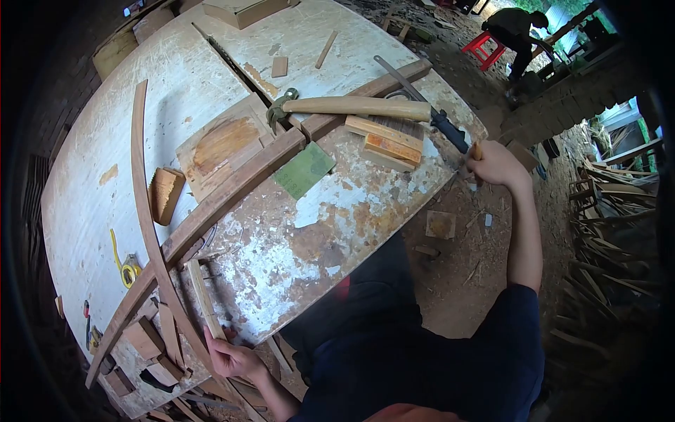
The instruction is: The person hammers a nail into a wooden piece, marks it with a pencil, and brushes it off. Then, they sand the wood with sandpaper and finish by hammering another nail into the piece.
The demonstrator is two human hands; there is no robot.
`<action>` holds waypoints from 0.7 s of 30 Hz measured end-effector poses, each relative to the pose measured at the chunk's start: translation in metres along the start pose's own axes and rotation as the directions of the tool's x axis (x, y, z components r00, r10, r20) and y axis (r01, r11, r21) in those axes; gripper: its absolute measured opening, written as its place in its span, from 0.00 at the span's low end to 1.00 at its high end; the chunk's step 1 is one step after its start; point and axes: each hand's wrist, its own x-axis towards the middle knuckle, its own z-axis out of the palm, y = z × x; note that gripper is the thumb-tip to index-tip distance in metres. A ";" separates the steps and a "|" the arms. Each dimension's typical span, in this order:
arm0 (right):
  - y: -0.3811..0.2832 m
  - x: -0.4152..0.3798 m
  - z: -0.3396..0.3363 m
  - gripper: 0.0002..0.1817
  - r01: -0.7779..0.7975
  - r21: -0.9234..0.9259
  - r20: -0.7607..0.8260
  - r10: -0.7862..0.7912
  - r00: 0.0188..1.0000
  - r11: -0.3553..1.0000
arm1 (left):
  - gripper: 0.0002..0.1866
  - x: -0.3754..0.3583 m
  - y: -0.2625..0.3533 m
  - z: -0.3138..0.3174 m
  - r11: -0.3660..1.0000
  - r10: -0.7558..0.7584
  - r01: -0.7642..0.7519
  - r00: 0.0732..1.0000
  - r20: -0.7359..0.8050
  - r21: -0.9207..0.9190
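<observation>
My left hand [238, 360], at the table's near left edge, is closed on a short pale wooden stick [204, 299] that points away from me over the tabletop. Beside it runs a long thin curved wooden strip [143, 176], crossing a thicker curved wooden bar [232, 188]. My right hand [498, 165] is closed just off the right corner of the table, around a small brown piece that is mostly hidden by the fingers. Close to that hand lies a saw with a black handle [450, 130]. A hammer [358, 106] rests across the wood, its head to the left.
On the worn table [105, 204] lie a green sandpaper sheet [304, 170], a yellow tape measure [129, 271], stacked wooden blocks [387, 144] and a notched block [166, 195]. A slot [228, 58] cuts the tabletop. A person [517, 35] sits on a red stool [484, 50] at the far right.
</observation>
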 end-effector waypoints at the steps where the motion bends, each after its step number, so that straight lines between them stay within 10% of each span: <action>1: 0.006 -0.002 -0.009 0.12 0.010 -0.047 -0.018 -0.010 1.000 0.999 | 0.21 -0.001 -0.001 0.000 1.000 0.000 0.000 1.000 0.009 0.004; 4: 0.004 -0.004 -0.015 0.13 0.184 0.651 -0.152 -0.111 0.982 0.736 | 0.22 -0.001 -0.005 -0.005 1.000 -0.006 0.006 1.000 0.031 0.025; 8: 0.016 0.011 -0.036 0.14 -0.225 -0.121 0.064 0.234 0.970 0.967 | 0.22 -0.003 -0.012 -0.005 1.000 -0.015 0.015 0.999 0.033 0.001; 10: 0.040 0.019 -0.063 0.13 -0.189 0.147 -0.111 0.206 0.972 0.971 | 0.22 -0.004 -0.011 -0.003 1.000 -0.015 0.015 1.000 0.021 0.004; 12: 0.067 0.052 -0.057 0.14 0.196 0.573 -0.379 0.046 0.924 0.796 | 0.21 -0.001 -0.004 -0.004 0.999 -0.007 0.006 1.000 0.029 0.033; 15: 0.099 0.108 -0.039 0.15 -0.153 0.301 0.087 0.133 0.987 0.941 | 0.21 -0.002 -0.011 -0.005 0.999 -0.036 0.036 0.999 0.040 0.007; 18: 0.123 0.138 -0.049 0.14 -0.293 -0.134 -0.471 0.199 0.859 0.947 | 0.21 -0.004 -0.016 -0.005 0.999 -0.034 0.034 0.999 0.036 -0.004; 19: 0.103 0.126 -0.064 0.16 0.002 0.251 -0.415 0.105 0.904 0.968 | 0.21 -0.004 -0.018 -0.005 1.000 -0.025 0.025 0.999 0.027 -0.001; 21: 0.099 0.129 -0.058 0.16 -0.029 0.303 -0.082 0.056 0.995 0.952 | 0.21 -0.004 -0.021 -0.004 1.000 -0.006 0.006 1.000 0.009 0.008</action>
